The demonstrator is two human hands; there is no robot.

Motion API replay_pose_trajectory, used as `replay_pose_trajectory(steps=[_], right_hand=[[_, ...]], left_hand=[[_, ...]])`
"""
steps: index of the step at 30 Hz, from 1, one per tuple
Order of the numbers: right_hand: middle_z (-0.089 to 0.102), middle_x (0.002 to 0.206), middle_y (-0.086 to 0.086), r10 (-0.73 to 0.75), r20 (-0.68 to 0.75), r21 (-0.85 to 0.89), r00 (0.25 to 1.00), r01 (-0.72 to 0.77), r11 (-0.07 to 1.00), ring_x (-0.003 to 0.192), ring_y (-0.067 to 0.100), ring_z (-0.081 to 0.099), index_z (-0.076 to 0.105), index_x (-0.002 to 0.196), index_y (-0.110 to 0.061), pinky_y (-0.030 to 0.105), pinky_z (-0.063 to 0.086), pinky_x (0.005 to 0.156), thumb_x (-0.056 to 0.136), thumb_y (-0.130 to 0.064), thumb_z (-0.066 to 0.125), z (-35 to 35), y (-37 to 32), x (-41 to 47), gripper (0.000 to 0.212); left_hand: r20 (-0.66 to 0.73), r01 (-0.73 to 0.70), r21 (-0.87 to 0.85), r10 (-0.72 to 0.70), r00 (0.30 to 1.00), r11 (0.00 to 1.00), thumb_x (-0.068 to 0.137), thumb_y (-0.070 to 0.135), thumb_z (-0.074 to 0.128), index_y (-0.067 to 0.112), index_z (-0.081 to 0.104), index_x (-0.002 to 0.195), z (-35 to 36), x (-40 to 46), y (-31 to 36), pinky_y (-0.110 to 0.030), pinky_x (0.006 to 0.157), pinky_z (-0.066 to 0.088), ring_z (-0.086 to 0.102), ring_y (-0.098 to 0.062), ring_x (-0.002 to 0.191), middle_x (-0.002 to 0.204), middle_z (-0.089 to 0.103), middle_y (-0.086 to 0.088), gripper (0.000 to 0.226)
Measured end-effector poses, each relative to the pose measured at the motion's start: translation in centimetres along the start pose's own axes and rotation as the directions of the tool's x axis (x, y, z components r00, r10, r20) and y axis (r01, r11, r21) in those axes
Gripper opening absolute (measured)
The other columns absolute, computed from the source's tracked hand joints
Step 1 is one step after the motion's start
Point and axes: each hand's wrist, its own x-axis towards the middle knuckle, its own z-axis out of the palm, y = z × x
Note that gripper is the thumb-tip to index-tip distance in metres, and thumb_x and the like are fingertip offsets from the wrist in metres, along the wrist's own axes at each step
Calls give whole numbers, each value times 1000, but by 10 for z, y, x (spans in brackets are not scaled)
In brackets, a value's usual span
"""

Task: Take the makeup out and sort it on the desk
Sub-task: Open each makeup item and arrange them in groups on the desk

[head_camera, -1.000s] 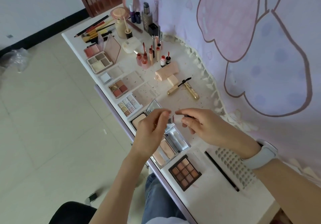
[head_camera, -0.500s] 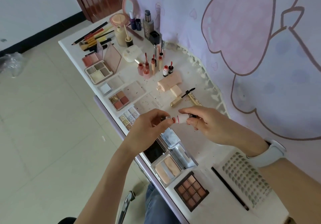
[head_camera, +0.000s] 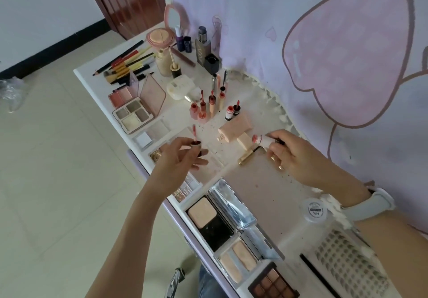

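I had a lip gloss pulled apart over the table: my left hand pinched the dark cap with its red-tipped wand pointing up, and my right hand gripped the open tube, lying sideways above the peach squeeze tube. I judged this the step of opening a gloss to stand it with the upright open glosses farther along. The next move called for setting the tube upright beside that cluster without tipping it.
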Motion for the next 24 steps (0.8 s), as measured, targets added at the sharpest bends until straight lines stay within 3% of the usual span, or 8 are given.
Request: replay_pose_trajectory(steps=[2, 6, 8, 11, 14, 17, 20, 24], right_hand=[[66, 85, -8, 28, -36, 189, 999, -21, 982, 65, 0, 57, 45, 99, -28, 10, 40, 54, 98, -23, 36, 8, 1, 11, 10], [67, 95, -8, 50, -117, 323, 992, -10, 946, 79, 2, 63, 44, 95, -29, 15, 47, 63, 95, -32, 43, 32, 5, 41, 3], [58, 92, -10, 6, -219, 245, 976, 49, 968, 80, 8, 59, 48, 92, -28, 14, 45, 66, 92, -27, 50, 43, 5, 58, 3], [47, 82, -12, -83, -328, 125, 941, 131, 984, 69, 5, 48, 51, 89, -24, 5, 36, 63, 86, -23, 60, 60, 2, 79, 10], [50, 70, -14, -112, -334, 24, 936, 128, 992, 65, -1, 48, 53, 87, -23, 7, 36, 60, 87, -28, 60, 76, 5, 93, 8], [57, 73, -12, -185, -373, -186, 909, 122, 975, 63, -1, 46, 59, 88, -15, 14, 31, 58, 87, -27, 60, 88, 8, 102, 13], [63, 74, -2, -284, -395, -370, 873, 132, 920, 68, 15, 55, 64, 86, -11, 20, 35, 57, 83, -23, 67, 94, 5, 110, 13], [60, 77, 8, -291, -417, -437, 861, 91, 895, 73, 26, 58, 67, 84, -6, 26, 43, 56, 79, -20, 71, 100, 3, 119, 15]], left_hand=[[-94, 12, -102, -22, 995, 995, 93, 17, 50, 17, 54, 99, 6, 8, -5, -26, 72, 56, 68, -12, 85, 97, 69, 1, 8], [-328, -10, 44, 24, 944, 999, 86, 29, 62, 21, 62, 101, 17, 28, -16, -17, 73, 48, 62, -5, 84, 94, 66, 5, 17], [-385, -19, 97, 55, 921, 995, 84, 28, 65, 20, 64, 100, 18, 38, -20, -10, 70, 45, 59, -7, 80, 90, 66, 6, 18], [-396, -39, 206, 119, 911, 978, 83, 27, 66, 22, 64, 97, 19, 51, -23, -6, 64, 41, 55, -5, 77, 86, 65, 12, 14], [-380, -25, 358, 170, 909, 933, 84, 29, 66, 22, 66, 101, 18, 62, -28, -18, 69, 42, 54, -9, 83, 92, 67, 11, 19], [-377, -9, 455, 202, 904, 891, 84, 29, 65, 21, 68, 104, 15, 71, -34, -39, 84, 44, 54, -19, 95, 98, 69, 7, 22], [-377, 7, 511, 217, 900, 860, 83, 30, 66, 22, 68, 104, 14, 77, -38, -34, 86, 36, 51, -21, 99, 99, 69, 5, 23], [-365, 24, 557, 219, 905, 830, 83, 31, 66, 23, 68, 105, 14, 83, -45, -30, 84, 31, 49, -21, 101, 100, 68, 2, 24]])
